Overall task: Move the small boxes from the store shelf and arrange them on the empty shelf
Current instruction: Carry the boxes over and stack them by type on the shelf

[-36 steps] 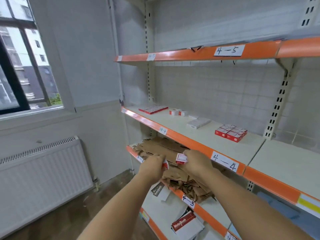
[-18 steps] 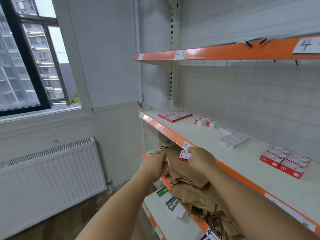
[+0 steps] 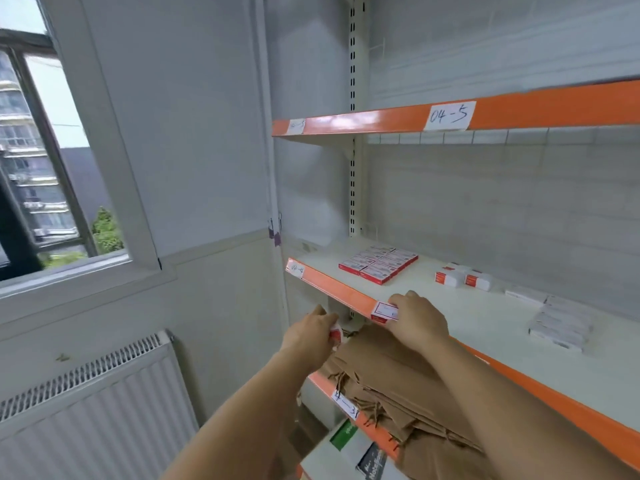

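Hands: right hand [image 3: 417, 322] pinches small box [image 3: 384, 311]; left hand [image 3: 311, 336] grips second box [image 3: 335, 334], mostly hidden.

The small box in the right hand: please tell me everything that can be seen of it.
The small box is red and white, apparently cardboard, with a white label panel framed in red on its visible face. The right hand grips it from the right, covering that end. It is held at the orange front edge of the 04-4 shelf, not yet set down.

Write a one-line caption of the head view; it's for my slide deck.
Each hand, right hand and left hand, carries a small red-and-white box toward the orange-edged shelf.
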Action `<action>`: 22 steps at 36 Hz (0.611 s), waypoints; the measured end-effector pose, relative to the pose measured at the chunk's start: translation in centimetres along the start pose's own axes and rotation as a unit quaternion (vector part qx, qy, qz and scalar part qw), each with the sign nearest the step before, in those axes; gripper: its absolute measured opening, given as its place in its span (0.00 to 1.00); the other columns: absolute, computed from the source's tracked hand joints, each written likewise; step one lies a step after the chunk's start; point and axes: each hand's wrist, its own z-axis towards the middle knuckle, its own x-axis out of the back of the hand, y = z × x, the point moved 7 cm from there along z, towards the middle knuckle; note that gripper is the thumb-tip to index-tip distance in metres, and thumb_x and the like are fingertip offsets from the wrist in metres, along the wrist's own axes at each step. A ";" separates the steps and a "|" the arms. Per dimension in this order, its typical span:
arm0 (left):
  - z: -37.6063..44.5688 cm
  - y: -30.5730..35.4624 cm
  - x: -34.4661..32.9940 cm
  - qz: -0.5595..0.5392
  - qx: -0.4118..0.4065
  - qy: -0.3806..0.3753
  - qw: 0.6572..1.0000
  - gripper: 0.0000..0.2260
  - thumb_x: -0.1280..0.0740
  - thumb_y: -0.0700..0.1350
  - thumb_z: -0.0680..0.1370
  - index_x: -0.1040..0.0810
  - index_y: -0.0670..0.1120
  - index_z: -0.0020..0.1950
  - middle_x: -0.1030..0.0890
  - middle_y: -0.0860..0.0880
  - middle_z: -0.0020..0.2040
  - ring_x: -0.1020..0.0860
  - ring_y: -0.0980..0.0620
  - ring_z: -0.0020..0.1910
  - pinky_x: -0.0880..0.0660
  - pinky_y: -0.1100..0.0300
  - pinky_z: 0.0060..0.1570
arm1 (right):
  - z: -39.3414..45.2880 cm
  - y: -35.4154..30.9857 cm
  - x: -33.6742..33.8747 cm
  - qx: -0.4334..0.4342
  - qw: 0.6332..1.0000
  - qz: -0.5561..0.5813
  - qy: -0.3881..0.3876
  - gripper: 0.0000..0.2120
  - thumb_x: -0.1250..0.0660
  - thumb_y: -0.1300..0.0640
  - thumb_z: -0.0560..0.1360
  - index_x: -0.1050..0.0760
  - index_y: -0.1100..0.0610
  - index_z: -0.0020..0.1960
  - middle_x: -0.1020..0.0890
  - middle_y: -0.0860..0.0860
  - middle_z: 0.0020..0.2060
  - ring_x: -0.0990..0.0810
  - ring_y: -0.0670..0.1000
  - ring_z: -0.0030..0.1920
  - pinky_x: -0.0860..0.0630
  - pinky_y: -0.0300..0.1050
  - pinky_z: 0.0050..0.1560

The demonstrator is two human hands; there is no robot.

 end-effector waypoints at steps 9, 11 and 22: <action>7.6 -3.9 0.5 -0.017 -0.040 0.009 0.999 0.17 0.39 0.43 0.81 0.31 0.50 0.70 0.29 0.49 0.63 0.25 0.47 0.56 0.23 0.55 0.45 | 6.4 -1.4 -1.1 -0.044 0.999 -0.028 0.012 0.22 0.38 0.50 0.78 0.33 0.50 0.71 0.27 0.51 0.64 0.30 0.53 0.64 0.27 0.46 0.55; 9.4 -4.2 0.8 -0.021 -0.040 0.015 0.999 0.17 0.40 0.44 0.81 0.31 0.49 0.71 0.30 0.48 0.64 0.26 0.47 0.58 0.25 0.56 0.47 | 8.0 -1.1 -1.3 -0.049 0.998 -0.025 0.016 0.22 0.37 0.51 0.78 0.33 0.50 0.71 0.28 0.51 0.65 0.31 0.53 0.65 0.28 0.46 0.56; 18.7 -5.3 1.0 -0.013 -0.040 0.022 0.999 0.17 0.39 0.45 0.81 0.32 0.51 0.70 0.30 0.50 0.62 0.27 0.48 0.60 0.25 0.52 0.49 | 16.0 1.4 -1.9 -0.089 0.995 0.017 0.046 0.19 0.31 0.53 0.75 0.29 0.54 0.63 0.24 0.51 0.60 0.28 0.52 0.61 0.28 0.45 0.52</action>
